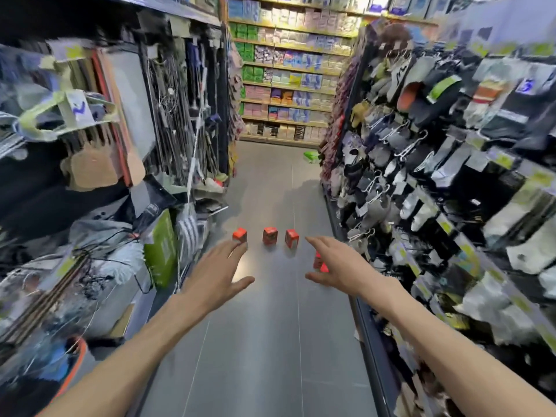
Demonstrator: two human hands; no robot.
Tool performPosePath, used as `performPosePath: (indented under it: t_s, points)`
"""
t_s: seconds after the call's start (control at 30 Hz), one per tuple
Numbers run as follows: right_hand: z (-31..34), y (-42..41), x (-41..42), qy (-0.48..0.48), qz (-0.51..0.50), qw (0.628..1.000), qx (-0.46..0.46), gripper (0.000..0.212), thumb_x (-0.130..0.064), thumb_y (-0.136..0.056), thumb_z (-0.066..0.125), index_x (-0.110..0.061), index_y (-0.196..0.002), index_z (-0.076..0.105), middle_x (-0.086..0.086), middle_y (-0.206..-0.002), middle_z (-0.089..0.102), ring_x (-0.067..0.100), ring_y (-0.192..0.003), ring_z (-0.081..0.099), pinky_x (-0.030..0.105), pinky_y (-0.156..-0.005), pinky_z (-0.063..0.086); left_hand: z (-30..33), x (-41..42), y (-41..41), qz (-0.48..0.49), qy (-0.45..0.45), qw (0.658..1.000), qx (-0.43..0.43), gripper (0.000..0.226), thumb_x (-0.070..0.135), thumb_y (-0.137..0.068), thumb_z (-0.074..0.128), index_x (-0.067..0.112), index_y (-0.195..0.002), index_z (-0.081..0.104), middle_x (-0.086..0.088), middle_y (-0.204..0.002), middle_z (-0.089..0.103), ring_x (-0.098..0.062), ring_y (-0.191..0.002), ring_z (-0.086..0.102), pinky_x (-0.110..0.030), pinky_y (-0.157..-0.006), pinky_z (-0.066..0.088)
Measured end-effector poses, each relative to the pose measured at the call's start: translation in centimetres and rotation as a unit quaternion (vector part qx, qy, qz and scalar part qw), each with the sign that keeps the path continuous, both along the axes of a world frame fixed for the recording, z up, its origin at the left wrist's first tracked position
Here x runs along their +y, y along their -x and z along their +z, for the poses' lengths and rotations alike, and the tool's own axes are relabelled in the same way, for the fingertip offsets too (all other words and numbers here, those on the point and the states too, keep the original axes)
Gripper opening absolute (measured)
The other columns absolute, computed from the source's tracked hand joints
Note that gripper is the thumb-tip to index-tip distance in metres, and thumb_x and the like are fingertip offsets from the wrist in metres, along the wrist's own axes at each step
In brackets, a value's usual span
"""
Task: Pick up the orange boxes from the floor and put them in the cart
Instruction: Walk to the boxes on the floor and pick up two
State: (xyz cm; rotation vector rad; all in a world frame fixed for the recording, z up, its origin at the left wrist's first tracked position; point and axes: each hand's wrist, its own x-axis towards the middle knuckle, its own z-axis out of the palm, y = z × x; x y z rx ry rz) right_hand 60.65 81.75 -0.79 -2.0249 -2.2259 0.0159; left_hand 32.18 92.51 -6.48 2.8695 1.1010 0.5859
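- Fingers of both hands were spread and straight, gripping nothing; the left hand [218, 273] reached toward the leftmost box [239, 234], its fingertips [240, 246] close under it, though contact could not be told.
- Equally empty, the right hand [337, 263] stretched out over a fourth box [319, 261], which it partly hid.
- Four boxes showed in all: three stood in a loose row across the grey floor [270, 341] of the aisle, the middle box [270, 235] and the right box [291, 238] near each other, each apart from its neighbour.
- Small, squarish and orange-red they looked, with darker printing on the sides, too blurred to read.
- Likely light, stiff cardboard cartons; one hand could probably lift each by pinching two opposite sides, and a hard squeeze might dent them.
- Glossy faces might slip a little, so a grip low across the side walls seemed safest.
- No cart was plainly in view; an orange rim [78, 355] at the lower left might belong to one, but that was uncertain.
- Hanging goods on racks [436, 176] crowded both sides of the aisle.
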Motion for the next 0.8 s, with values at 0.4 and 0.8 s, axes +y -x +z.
performPosePath:
  t_s: [0.4, 0.8]
  points:
    - [-1.0, -13.1, 34.2, -0.002, -0.001, 1.0, 0.019, 0.085, -0.047, -0.087, 0.071, -0.013, -0.152, 0.029, 0.01, -0.147, 0.046, 0.032, -0.129, 0.047, 0.043, -0.103, 0.042, 0.8, 34.0, -11.3, 0.023, -0.02, 0.999, 0.034, 0.076, 0.063, -0.085, 0.054, 0.017, -0.144, 0.041, -0.004, -0.14, 0.049, -0.025, -0.131, 0.044, -0.04, -0.108, 0.034]
    - [-2.2, -21.2, 65.9, -0.003, 0.034, 0.999, 0.033, 0.084, -0.045, -0.087, 0.073, -0.013, -0.152, 0.031, 0.009, -0.152, 0.042, 0.03, -0.132, 0.046, 0.038, -0.106, 0.039, -1.4, 64.4, -19.9, 0.046, -0.006, 0.998, 0.037, 0.081, 0.063, -0.085, 0.058, 0.015, -0.146, 0.036, -0.004, -0.142, 0.05, -0.024, -0.129, 0.046, -0.04, -0.108, 0.037]
